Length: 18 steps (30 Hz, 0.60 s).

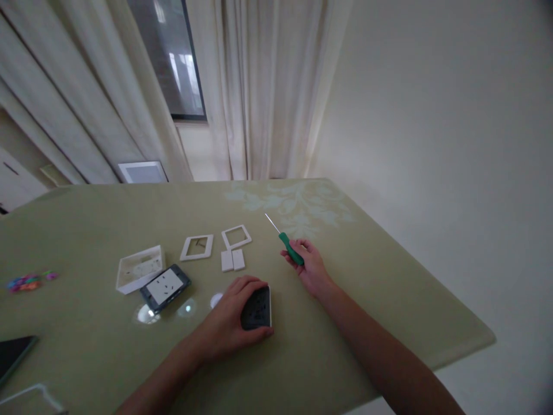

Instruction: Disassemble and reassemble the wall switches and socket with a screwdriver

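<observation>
My left hand (233, 314) is closed around a dark square switch or socket module (256, 308) with a pale edge, its dark side facing up. My right hand (309, 265) grips a screwdriver (291, 248) by its green handle, the thin metal shaft pointing up and left, away from the module. Left of the module lies a socket panel (166, 287) with a white face and dark frame, leaning on a white open mounting box (140, 268). Beyond are two white frames (197, 248), (236, 236) and two small white plates (227, 260), (238, 259).
A few screws (200, 243) lie inside the left frame. Small colourful pieces (26, 282) sit at the far left of the table (337, 346). A dark flat object (15, 351) is at the left edge. A wall (453, 144) borders the table's right side; curtains (276, 86) hang behind.
</observation>
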Available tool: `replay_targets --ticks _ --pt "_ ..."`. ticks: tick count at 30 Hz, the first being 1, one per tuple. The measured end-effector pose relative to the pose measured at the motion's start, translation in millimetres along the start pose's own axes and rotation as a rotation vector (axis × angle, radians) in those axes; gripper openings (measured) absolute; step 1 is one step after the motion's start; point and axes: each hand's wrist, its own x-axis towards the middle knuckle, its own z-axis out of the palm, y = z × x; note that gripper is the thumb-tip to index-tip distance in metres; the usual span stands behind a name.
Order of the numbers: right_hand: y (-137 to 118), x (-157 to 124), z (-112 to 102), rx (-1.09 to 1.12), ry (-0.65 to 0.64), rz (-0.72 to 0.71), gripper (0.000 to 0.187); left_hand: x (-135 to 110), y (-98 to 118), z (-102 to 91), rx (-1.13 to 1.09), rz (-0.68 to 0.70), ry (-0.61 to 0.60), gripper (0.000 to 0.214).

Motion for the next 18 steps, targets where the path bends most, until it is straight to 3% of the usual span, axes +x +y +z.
replay_targets --ticks 6,10,12,15,18 --pt "7 -5 5 0.045 -0.009 0.029 0.061 -5 3 1.9 0.019 -0.015 0.024 0.064" --pt "12 -5 6 0.062 -0.011 0.023 0.061 0 8 -7.7 0.105 0.007 -0.015 0.082" --pt "15 -2 5 0.065 -0.011 0.021 0.061 16 7 -21.6 0.180 -0.025 0.004 0.075" --pt "17 2 2 0.065 -0.007 0.012 0.059 61 -2 -49.0 0.364 -0.215 0.093 0.029" --pt "17 4 -2 0.055 0.001 -0.002 0.058 112 -19 -70.7 0.481 -0.360 0.127 0.024"
